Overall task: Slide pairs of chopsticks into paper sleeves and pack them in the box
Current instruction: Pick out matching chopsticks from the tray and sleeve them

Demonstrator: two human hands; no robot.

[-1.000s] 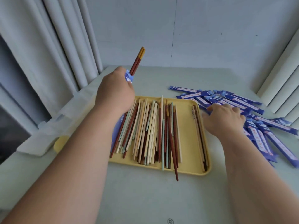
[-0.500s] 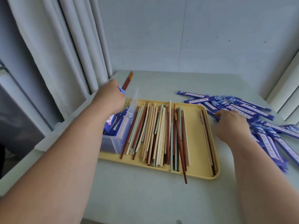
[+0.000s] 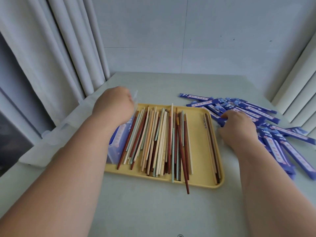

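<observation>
A person's left hand [image 3: 114, 106] is hovering over the clear box [image 3: 113, 151] at the tray's [image 3: 198, 183] left edge, where blue sleeves are lying packed, while the right hand [image 3: 237, 129] is curling onto the loose sleeves [image 3: 256, 112] on the bench [image 3: 153, 211] (whether either hand's fingers are clamping anything cannot be told). Chopsticks [image 3: 162, 137] are crowding the tray; one reddish chopstick [image 3: 185, 182] is overhanging its near rim, and a passing forearm could sweep it off.

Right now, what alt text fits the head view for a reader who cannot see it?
A person's left hand is over a clear box holding blue-sleeved chopsticks, while the right hand touches a pile of blue paper sleeves. Between them, loose chopsticks lie on a yellow tray.
</observation>
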